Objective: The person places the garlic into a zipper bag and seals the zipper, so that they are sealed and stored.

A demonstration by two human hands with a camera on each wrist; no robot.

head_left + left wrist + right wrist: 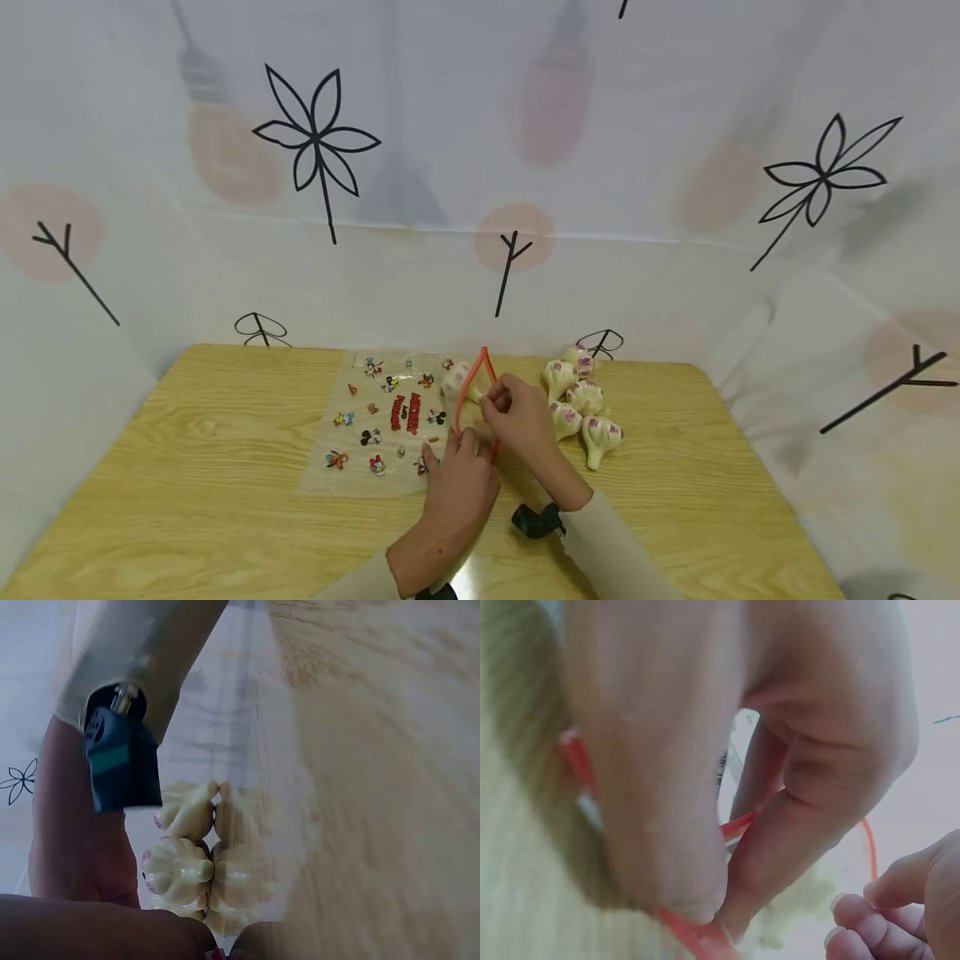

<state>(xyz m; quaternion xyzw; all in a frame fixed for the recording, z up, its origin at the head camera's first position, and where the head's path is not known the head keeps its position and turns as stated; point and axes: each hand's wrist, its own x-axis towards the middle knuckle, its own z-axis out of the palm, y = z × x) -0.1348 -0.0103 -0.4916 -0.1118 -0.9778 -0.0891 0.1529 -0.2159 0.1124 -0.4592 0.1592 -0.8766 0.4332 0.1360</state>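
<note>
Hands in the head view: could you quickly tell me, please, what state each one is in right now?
Left hand: fingers curled, holding the bag's red-orange strip at its near end.
Right hand: fingers curled, pinching the same strip higher up.

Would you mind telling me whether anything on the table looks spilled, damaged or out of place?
Nothing stands out. The garlic bulbs lie in a loose heap on the wooden table, whole as far as I can see. The printed clear bag lies flat beside them, and both hands work at its orange zip edge. Nothing looks spilled.
</note>
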